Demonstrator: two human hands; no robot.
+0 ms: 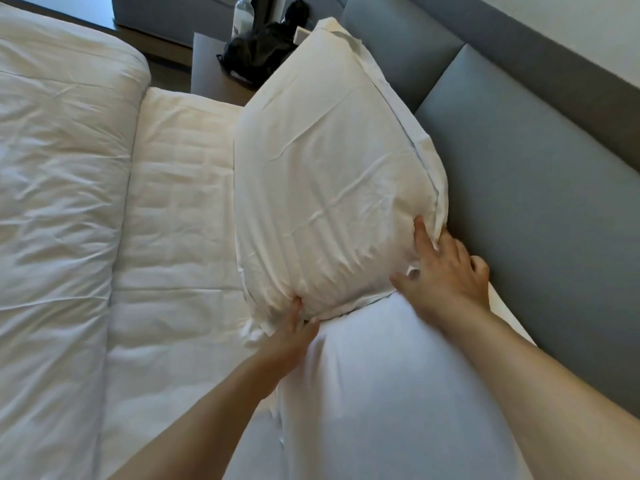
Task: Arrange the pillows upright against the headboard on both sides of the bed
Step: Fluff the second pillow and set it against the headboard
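Observation:
A plump white pillow (332,174) leans upright against the grey padded headboard (526,174) on the far side of the bed. My left hand (294,336) grips its lower near corner, fingers tucked under the fabric. My right hand (446,271) presses on its near edge by the headboard, pinching the pillowcase flap. A second white pillow (388,393) lies closer to me, under both forearms, beside the headboard.
A folded white duvet (59,220) covers the left part of the bed, with bare mattress sheet (180,209) between it and the pillows. Beyond the bed a nightstand (211,77) holds a black bag (258,53) and a water bottle (242,12).

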